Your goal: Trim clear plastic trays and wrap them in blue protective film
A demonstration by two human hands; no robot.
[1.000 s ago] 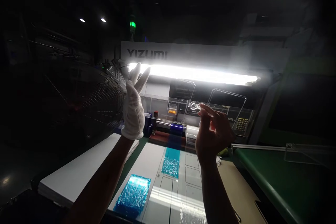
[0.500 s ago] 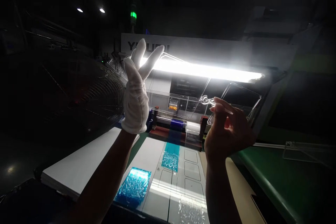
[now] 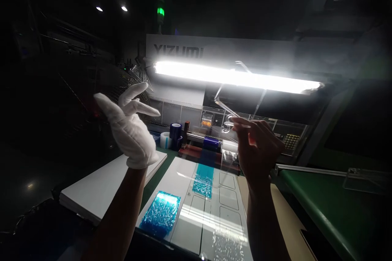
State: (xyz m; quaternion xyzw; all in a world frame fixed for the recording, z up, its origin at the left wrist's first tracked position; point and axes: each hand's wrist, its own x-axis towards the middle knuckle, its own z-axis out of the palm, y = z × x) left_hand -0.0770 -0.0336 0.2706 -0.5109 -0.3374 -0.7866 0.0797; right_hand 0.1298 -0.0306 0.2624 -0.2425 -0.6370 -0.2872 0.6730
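My right hand (image 3: 259, 147) is bare and raised on the right. Its thumb and fingers pinch a thin clear plastic frame (image 3: 226, 107) by a small curled tab. The frame tilts up in front of the bright tube lamp, and parts of its outline vanish in the glare. My left hand (image 3: 131, 126), in a white glove, is lifted at the left with its fingers spread and nothing in it. Below both hands lies a white board (image 3: 186, 212) with printed outlines. Crinkled blue film (image 3: 161, 214) covers its near left part, and a blue strip (image 3: 203, 181) lies farther back.
The tube lamp (image 3: 232, 76) spans the view above the board. Behind the board are a roll of blue film (image 3: 211, 142) and tape rolls (image 3: 175, 132). A stack of white sheets (image 3: 92, 191) is at left, a green surface (image 3: 321, 204) at right. A fan guard (image 3: 116, 94) stands left.
My left hand has moved left and down, away from the lamp, and its fingers have spread. The clear frame has turned in my right hand, which has shifted slightly left.
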